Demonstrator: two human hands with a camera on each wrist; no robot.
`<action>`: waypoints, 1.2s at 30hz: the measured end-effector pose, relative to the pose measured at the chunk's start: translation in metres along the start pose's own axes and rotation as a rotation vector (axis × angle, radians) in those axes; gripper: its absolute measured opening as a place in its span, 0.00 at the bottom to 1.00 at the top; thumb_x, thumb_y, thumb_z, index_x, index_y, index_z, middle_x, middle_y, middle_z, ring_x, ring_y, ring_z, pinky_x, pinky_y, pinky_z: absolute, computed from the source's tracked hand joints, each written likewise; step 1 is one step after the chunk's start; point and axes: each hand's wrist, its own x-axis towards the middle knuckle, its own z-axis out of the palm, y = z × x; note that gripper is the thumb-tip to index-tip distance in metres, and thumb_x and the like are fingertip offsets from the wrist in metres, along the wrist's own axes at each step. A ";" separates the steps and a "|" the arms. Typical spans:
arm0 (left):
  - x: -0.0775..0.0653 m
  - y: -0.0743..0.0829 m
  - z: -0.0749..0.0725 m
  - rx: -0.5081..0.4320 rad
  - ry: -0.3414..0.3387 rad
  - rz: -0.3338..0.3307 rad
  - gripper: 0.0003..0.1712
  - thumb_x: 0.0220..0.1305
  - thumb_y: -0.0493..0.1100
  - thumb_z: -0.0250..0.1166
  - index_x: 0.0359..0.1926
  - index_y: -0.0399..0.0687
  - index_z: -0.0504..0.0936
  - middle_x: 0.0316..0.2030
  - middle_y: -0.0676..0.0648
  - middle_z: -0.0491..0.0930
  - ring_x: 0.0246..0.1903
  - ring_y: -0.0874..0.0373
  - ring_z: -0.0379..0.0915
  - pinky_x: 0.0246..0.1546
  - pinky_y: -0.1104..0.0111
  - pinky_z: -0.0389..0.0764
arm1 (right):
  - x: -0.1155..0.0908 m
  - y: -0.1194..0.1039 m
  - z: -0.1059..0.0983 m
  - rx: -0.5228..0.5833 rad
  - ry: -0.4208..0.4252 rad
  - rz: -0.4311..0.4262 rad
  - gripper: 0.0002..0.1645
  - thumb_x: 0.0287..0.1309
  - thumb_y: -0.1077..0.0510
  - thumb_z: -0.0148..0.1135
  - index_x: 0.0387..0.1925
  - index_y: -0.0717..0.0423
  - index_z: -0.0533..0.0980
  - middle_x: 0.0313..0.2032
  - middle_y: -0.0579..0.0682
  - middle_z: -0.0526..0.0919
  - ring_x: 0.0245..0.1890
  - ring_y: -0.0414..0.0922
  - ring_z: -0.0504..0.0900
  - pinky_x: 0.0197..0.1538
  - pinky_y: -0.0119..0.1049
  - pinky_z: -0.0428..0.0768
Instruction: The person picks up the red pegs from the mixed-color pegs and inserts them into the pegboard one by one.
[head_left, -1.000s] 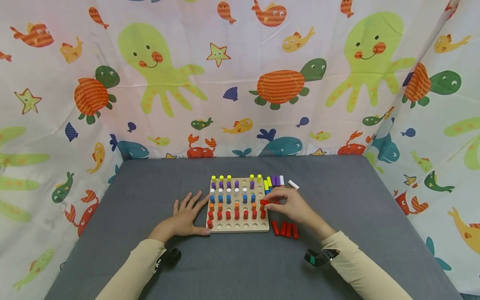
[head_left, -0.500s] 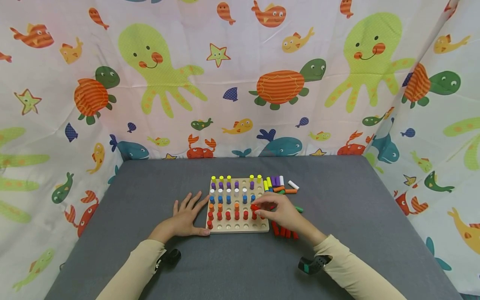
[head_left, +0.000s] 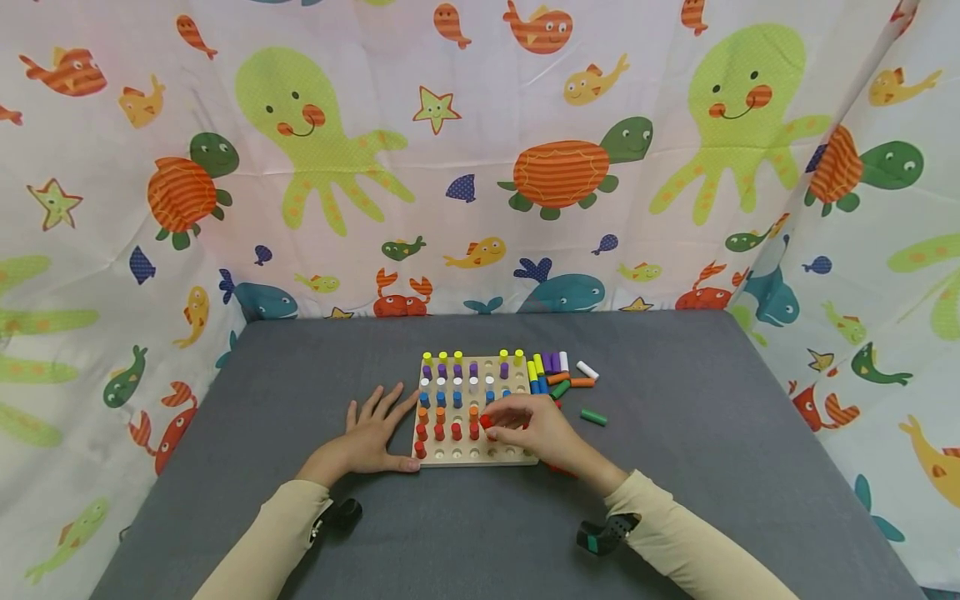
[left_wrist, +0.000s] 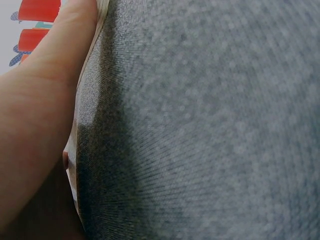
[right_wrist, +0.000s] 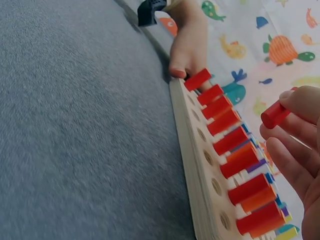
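Note:
A wooden pegboard (head_left: pixel 480 460) holds rows of colored pegs: yellow, purple, white, blue, orange and red, with one red peg (head_left: pixel 420 450) in the front row's left hole. My left hand (head_left: pixel 363 437) lies with spread fingers against its left side, thumb at the front corner; the left wrist view shows the thumb (left_wrist: pixel 45 75) along the edge. Over the board's right half, my right hand (head_left: pixel 543 429) pinches a red peg (right_wrist: pixel 276 114) between thumb and fingers. That peg is tilted and held above the pegs standing below it. The hand hides part of the board's right side.
Right of the board lie loose pegs: yellow-and-blue ones by its edge, purple and white ones (head_left: pixel 587 369) behind, orange pegs (head_left: pixel 582 383), and a green peg (head_left: pixel 593 417). Loose red pegs are mostly hidden under the right hand. A patterned curtain (head_left: pixel 480 167) surrounds the grey table (head_left: pixel 480 533).
My right hand has moved left from the board's right edge to over its right half, carrying the red peg. Orange and green loose pegs have come into sight. My left hand stays put.

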 end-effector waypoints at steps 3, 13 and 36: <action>-0.002 0.005 -0.004 0.015 0.003 -0.001 0.68 0.44 0.77 0.69 0.79 0.64 0.44 0.79 0.40 0.40 0.77 0.31 0.30 0.65 0.25 0.34 | 0.001 -0.001 0.007 0.015 -0.009 -0.007 0.16 0.57 0.54 0.71 0.48 0.49 0.84 0.41 0.50 0.88 0.38 0.37 0.84 0.41 0.32 0.83; -0.003 0.007 -0.005 0.041 0.010 -0.002 0.67 0.45 0.76 0.69 0.79 0.64 0.44 0.80 0.41 0.41 0.77 0.32 0.32 0.66 0.25 0.36 | 0.007 -0.001 0.030 0.000 0.017 -0.041 0.15 0.58 0.54 0.71 0.47 0.52 0.84 0.40 0.46 0.89 0.36 0.35 0.86 0.40 0.31 0.85; -0.005 0.008 -0.005 0.048 0.024 0.004 0.67 0.46 0.76 0.69 0.79 0.62 0.46 0.79 0.40 0.43 0.77 0.31 0.33 0.66 0.25 0.37 | 0.017 0.003 0.080 -0.044 0.096 -0.076 0.14 0.55 0.59 0.72 0.44 0.57 0.85 0.40 0.52 0.90 0.37 0.37 0.89 0.40 0.26 0.84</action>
